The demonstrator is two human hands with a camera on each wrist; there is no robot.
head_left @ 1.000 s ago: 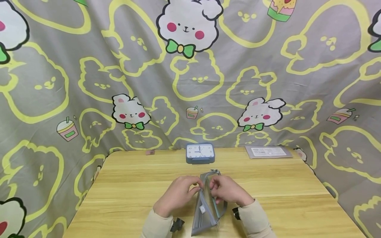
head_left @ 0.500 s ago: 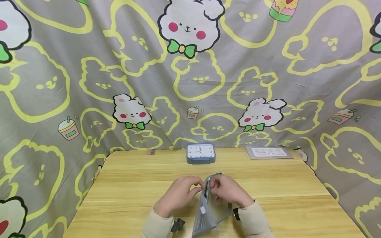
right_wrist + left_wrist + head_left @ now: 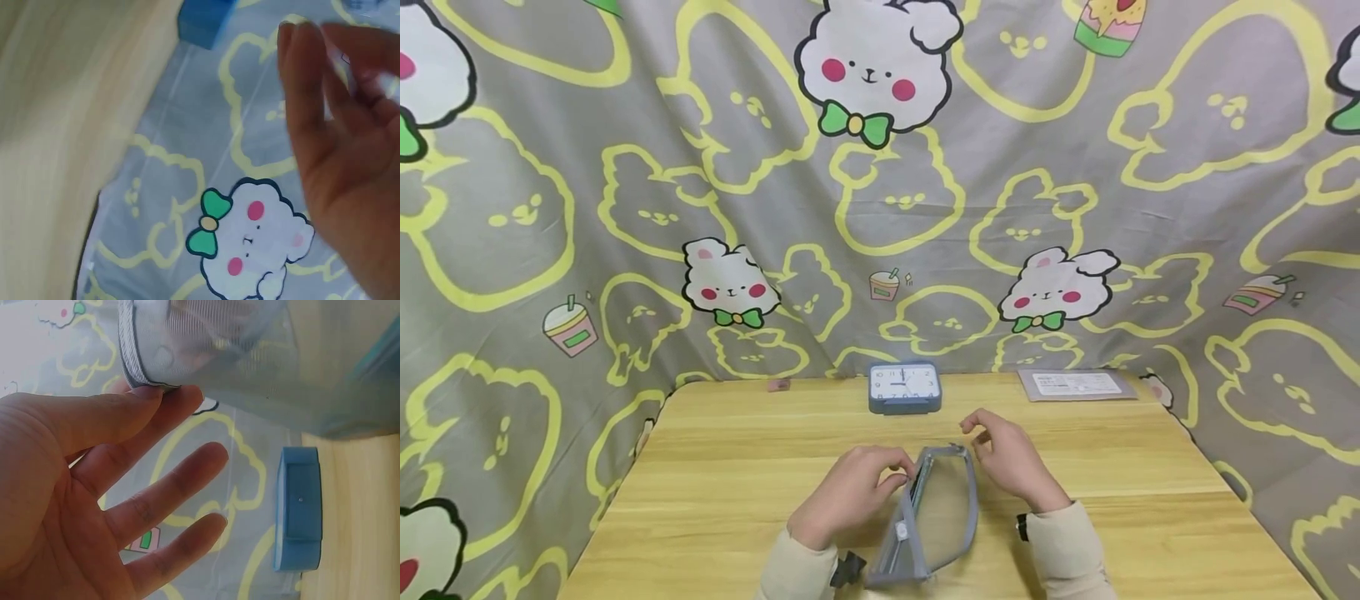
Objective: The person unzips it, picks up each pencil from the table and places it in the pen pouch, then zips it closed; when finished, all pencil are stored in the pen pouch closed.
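Note:
A grey see-through zip pouch [image 3: 898, 554] stands on the table with its mouth spread wide. My left hand [image 3: 853, 492] pinches the zipper edge between thumb and index finger; the left wrist view shows the other fingers of that hand [image 3: 75, 469] spread apart. Inside the pouch, a narrow teal and dark thing [image 3: 922, 487] leans near the left wall; its kind is unclear. My right hand [image 3: 1011, 454] hovers apart from the pouch, beyond its far right corner. Its fingers are loosely bent, and in the right wrist view nothing shows between them.
A blue alarm clock [image 3: 904, 385] stands at the table's back edge. To its right lies a flat grey packet with a white label [image 3: 1078, 383]. A small pinkish piece [image 3: 778, 385] lies at the back left. Patterned cloth [image 3: 925, 200] hangs around the table [image 3: 722, 475].
My right hand has left the pouch's right side and moved away, up and to the right. The pouch's mouth has spread wider. My left hand keeps its pinch on the edge.

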